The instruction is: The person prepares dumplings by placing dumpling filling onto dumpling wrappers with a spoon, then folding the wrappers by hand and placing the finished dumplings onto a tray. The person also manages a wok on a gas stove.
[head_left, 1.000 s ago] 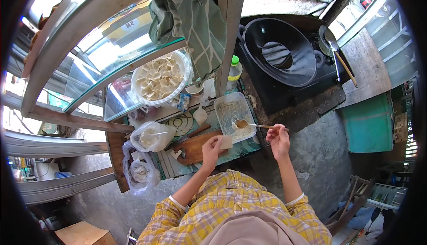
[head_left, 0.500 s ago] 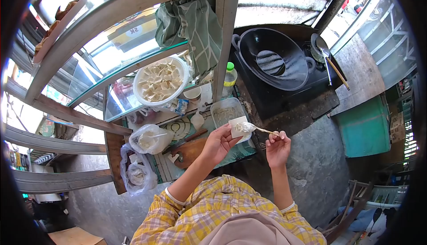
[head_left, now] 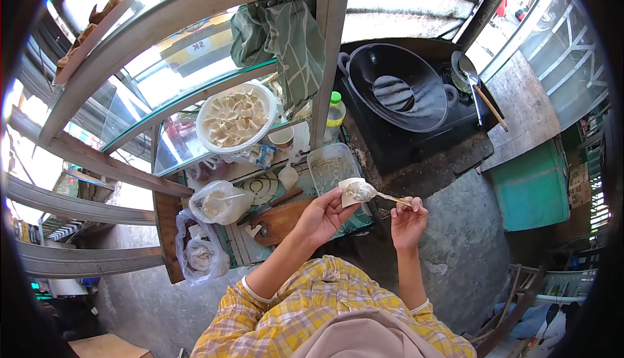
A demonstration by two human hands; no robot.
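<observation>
My left hand (head_left: pixel 322 213) holds a square white dough wrapper (head_left: pixel 350 186) up by its lower edge, above the front of the counter. My right hand (head_left: pixel 408 219) grips the thin handle of a spoon (head_left: pixel 380 195). The spoon's bowl rests on the wrapper with a lump of pale filling on it. Just behind the wrapper sits a clear rectangular tub (head_left: pixel 331 167) with filling smeared inside. A wooden cutting board (head_left: pixel 279 220) lies under my left wrist.
A white round tray of folded dumplings (head_left: pixel 235 119) rests on the glass shelf. Two plastic bags (head_left: pixel 220 202) lie at the counter's left. A black wok (head_left: pixel 395 88) sits on the stove to the right, a ladle (head_left: pixel 478 83) beside it. A green-capped bottle (head_left: pixel 335 111) stands by the post.
My left hand lifted the wrapper from over the board up to the tub's front. My right hand brought the filled spoon out of the tub onto the wrapper.
</observation>
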